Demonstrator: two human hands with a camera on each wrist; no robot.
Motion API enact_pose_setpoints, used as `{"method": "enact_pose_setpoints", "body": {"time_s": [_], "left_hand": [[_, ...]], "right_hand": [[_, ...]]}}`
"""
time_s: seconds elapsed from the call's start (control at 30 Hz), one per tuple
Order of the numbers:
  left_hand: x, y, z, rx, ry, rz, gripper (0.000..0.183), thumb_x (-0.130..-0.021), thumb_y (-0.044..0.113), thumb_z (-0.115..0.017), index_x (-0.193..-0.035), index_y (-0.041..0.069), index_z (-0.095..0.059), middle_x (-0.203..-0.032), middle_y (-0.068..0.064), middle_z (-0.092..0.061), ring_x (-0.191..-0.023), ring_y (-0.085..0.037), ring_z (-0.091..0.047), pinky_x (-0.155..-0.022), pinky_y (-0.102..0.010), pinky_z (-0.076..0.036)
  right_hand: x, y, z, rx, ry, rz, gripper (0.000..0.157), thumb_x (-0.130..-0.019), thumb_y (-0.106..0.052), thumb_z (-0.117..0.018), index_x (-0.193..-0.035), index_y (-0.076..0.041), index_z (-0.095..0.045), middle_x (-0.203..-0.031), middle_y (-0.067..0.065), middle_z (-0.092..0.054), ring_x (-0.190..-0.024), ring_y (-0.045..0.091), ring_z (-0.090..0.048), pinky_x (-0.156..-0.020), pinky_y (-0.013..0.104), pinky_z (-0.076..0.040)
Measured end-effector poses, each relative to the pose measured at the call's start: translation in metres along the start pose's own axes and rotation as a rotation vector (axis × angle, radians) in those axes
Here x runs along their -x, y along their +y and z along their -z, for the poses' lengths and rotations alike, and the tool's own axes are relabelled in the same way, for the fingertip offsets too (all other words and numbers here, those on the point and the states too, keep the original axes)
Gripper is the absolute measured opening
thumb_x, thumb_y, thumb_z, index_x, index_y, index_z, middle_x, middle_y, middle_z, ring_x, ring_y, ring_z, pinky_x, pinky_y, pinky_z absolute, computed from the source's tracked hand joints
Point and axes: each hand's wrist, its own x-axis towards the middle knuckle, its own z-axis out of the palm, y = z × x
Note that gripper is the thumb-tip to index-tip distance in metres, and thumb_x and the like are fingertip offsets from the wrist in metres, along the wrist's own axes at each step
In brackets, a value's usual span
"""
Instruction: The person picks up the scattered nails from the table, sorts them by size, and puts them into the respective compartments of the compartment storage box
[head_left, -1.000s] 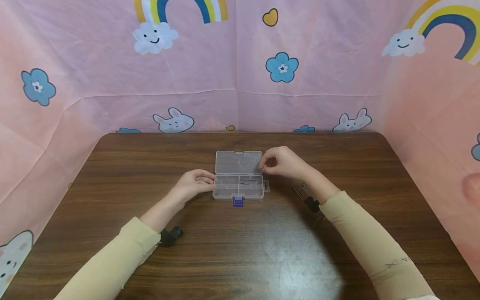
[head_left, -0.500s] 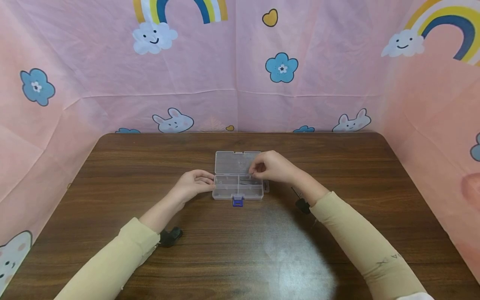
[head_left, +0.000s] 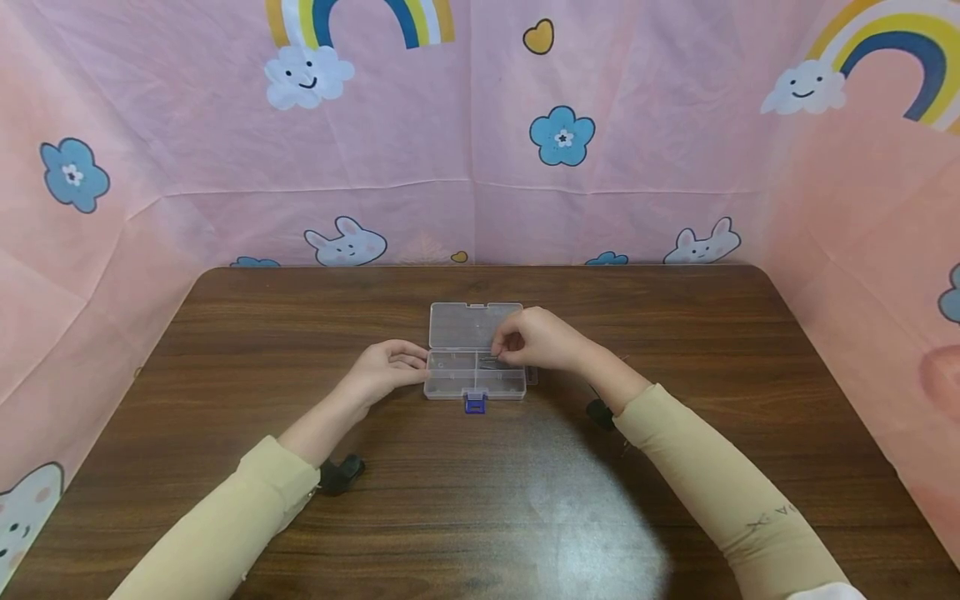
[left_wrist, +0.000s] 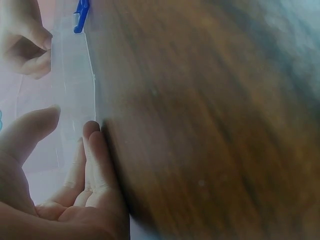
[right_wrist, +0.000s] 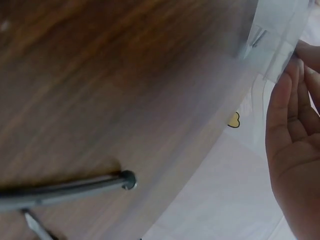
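Observation:
A clear plastic compartment box (head_left: 452, 385) lies with its lid (head_left: 457, 325) folded back on the table. Its blue latch (head_left: 475, 404) faces the front. My left hand (head_left: 386, 369) grips the box's left end, thumb toward the front and fingers behind. Over the back right compartment, my right hand (head_left: 542, 337) has thumb and forefinger pinched together, with what looks like a thin metal pin at the tips. Thin metal pins (head_left: 491, 363) lie in that compartment, partly under the fingers; whether they are nails or screws is too small to tell.
The brown wooden table (head_left: 450, 500) ends at a pink patterned cloth (head_left: 420, 167) at the back and sides. Dark wrist devices (head_left: 341, 475) hang by both forearms. A clear hanging tab (head_left: 532, 375) sticks out from the box's right end.
My right hand has moved left and toward me, from beside the lid's right edge to over the back right compartment, fingertips lower. The left hand and the box have stayed in place.

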Motion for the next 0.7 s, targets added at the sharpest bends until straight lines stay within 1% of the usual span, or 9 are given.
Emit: {"method": "enact_pose_setpoints", "body": {"time_s": [0.23, 0.33, 0.5, 0.7], "left_hand": [[0.0, -0.001, 0.0, 0.0, -0.003, 0.0, 0.041, -0.098, 0.017, -0.075, -0.135, 0.002, -0.066, -0.119, -0.012, -0.074, -0.099, -0.013, -0.071, -0.106, -0.043, -0.05], [0.001, 0.0, 0.0, 0.0, -0.004, 0.001, 0.041, -0.098, 0.018, -0.075, -0.135, 0.002, -0.066, -0.12, -0.012, -0.074, -0.101, -0.014, -0.071, -0.106, -0.043, -0.05], [0.002, 0.001, -0.001, 0.001, -0.005, 0.003, 0.041, -0.098, 0.017, -0.076, -0.135, 0.002, -0.066, -0.119, -0.011, -0.074, -0.101, -0.014, -0.071, -0.107, -0.044, -0.049], [0.004, 0.002, -0.001, -0.001, -0.011, -0.005, 0.042, -0.098, 0.018, -0.076, -0.135, 0.001, -0.065, -0.118, -0.011, -0.073, -0.102, -0.015, -0.071, -0.106, -0.044, -0.05]], "right_hand": [[0.001, 0.003, 0.0, -0.021, 0.012, 0.007, 0.006, -0.094, -0.005, -0.076, -0.095, -0.008, -0.081, -0.099, 0.004, -0.08, -0.087, 0.012, -0.07, -0.082, 0.03, -0.06], [0.004, 0.005, 0.003, -0.055, 0.026, 0.007, 0.005, -0.094, -0.005, -0.077, -0.096, -0.008, -0.08, -0.1, 0.004, -0.079, -0.088, 0.013, -0.07, -0.082, 0.031, -0.06], [0.013, 0.006, 0.01, -0.111, 0.041, -0.005, 0.005, -0.094, -0.004, -0.077, -0.098, -0.005, -0.08, -0.1, 0.006, -0.077, -0.089, 0.015, -0.069, -0.083, 0.033, -0.06], [0.028, 0.01, 0.019, -0.091, 0.059, -0.014, 0.007, -0.093, -0.003, -0.078, -0.099, -0.006, -0.08, -0.099, 0.005, -0.077, -0.089, 0.016, -0.069, -0.084, 0.038, -0.062]]}}
